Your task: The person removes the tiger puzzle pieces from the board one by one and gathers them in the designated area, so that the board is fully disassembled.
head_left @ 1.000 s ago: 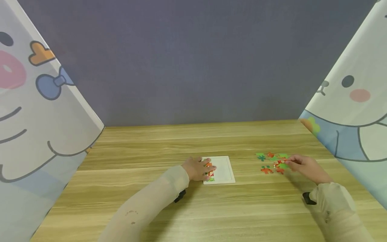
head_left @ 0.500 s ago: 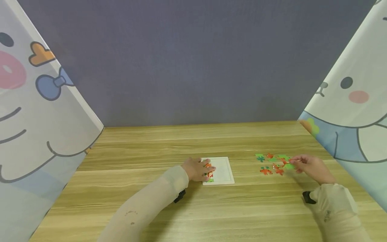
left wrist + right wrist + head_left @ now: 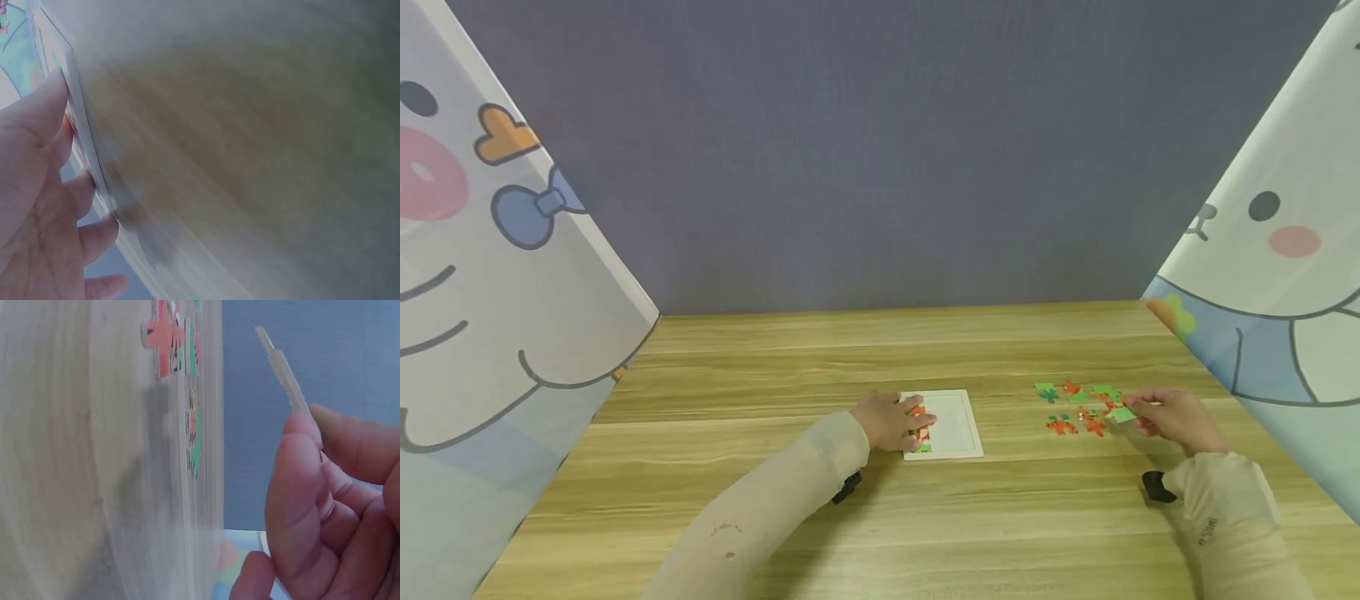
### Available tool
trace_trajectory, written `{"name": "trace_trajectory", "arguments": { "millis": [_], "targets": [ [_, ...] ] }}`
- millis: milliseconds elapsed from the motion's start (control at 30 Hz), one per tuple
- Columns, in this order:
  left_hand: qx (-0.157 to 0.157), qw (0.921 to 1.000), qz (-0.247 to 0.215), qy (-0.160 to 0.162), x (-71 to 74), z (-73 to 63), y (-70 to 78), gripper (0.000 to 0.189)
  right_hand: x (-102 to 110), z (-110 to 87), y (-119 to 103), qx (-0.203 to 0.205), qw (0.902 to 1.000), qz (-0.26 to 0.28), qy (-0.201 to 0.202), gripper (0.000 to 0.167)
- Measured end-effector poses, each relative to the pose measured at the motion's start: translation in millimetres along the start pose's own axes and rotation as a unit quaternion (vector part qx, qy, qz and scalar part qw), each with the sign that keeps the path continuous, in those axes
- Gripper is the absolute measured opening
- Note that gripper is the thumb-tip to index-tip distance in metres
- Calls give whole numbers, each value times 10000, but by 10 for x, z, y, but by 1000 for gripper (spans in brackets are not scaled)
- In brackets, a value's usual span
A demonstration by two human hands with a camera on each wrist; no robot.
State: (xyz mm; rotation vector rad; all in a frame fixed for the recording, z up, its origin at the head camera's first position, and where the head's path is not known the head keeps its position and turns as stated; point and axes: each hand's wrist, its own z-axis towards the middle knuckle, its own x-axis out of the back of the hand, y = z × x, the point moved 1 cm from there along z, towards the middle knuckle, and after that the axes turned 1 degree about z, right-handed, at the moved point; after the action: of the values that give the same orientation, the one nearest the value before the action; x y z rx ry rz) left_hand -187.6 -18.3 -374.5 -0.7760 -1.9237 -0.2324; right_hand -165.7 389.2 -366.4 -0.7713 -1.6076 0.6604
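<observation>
In the head view my left hand [image 3: 889,422] rests on the left side of a white square puzzle tray [image 3: 968,417], fingers spread over it. A column of red and green puzzle pieces [image 3: 924,434] inside the tray shows between those fingers. The left wrist view has my thumb and fingertips along the tray's edge [image 3: 87,125]. My right hand [image 3: 1174,418] pinches a thin puzzle piece [image 3: 1122,414] between thumb and forefinger, a green part showing. Edge-on in the right wrist view, this piece [image 3: 289,380] is held above the table.
Several loose red and green puzzle pieces [image 3: 1062,426] lie on the wooden table [image 3: 805,350], to the tray's right and left of my right hand. A grey panel [image 3: 895,167] stands behind, with cartoon-printed sheets [image 3: 1247,275] on both sides.
My right hand has shifted slightly to the right, away from the loose pieces, and the pinched piece now shows more green. My left hand stays on the tray.
</observation>
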Motion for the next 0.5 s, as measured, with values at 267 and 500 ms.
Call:
{"name": "trace_trajectory", "arguments": {
  "millis": [267, 500],
  "targets": [
    [0, 10000, -22, -15, 28, -34, 15, 57, 6, -2, 6, -185, 9997, -127, -3, 43],
    [12, 10000, -22, 27, 39, -62, 37, 57, -5, 2, 35, -306, 9994, -131, -74, 39]
  ]
}}
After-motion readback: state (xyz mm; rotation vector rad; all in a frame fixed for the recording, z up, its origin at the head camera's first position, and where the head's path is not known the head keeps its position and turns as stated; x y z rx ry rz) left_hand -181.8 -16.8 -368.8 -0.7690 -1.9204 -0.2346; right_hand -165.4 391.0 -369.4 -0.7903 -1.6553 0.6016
